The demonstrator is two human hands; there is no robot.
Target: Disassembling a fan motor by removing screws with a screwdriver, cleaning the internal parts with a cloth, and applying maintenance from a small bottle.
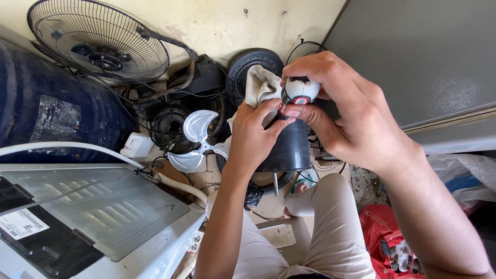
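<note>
1. The black motor housing [290,147] serves as the landmark; its upper front is covered by the left hand [253,137], and its top is hidden under the right hand [341,111].
2. The screwdriver [298,93] above the housing shows only its white, red-ringed handle end; the shaft and tip are hidden.
3. The cloth [261,85] at the housing's upper left is partly tucked behind the left hand.
4. The wire fan guard [320,155] behind the housing is mostly hidden by the right hand.
5. Far left of the housing, the dark blue barrel [46,108] is cut by the picture's edge.
6. Lower left, the white appliance [93,222] runs off the bottom edge.
</note>
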